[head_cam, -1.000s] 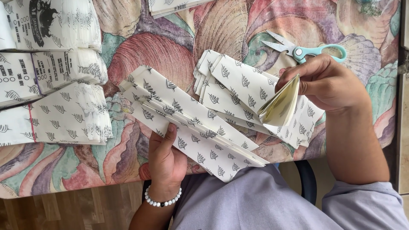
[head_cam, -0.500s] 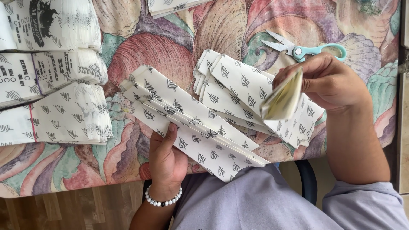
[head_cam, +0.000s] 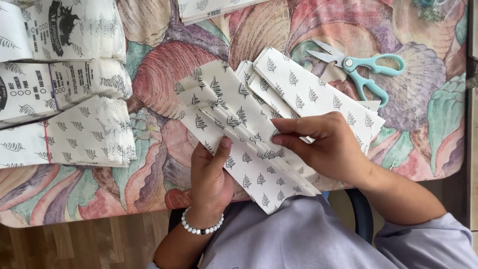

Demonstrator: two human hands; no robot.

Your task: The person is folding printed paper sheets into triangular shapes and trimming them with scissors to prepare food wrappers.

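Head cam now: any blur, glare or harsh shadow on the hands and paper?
Head view: soft, even light, no glare; left hand, right hand and patterned paper strips sharp, no motion smear; only faint shadow under the scissors; top right corner slightly washed out.

shell-patterned tablecloth [head_cam: 149, 84], wooden floor [head_cam: 74, 244]
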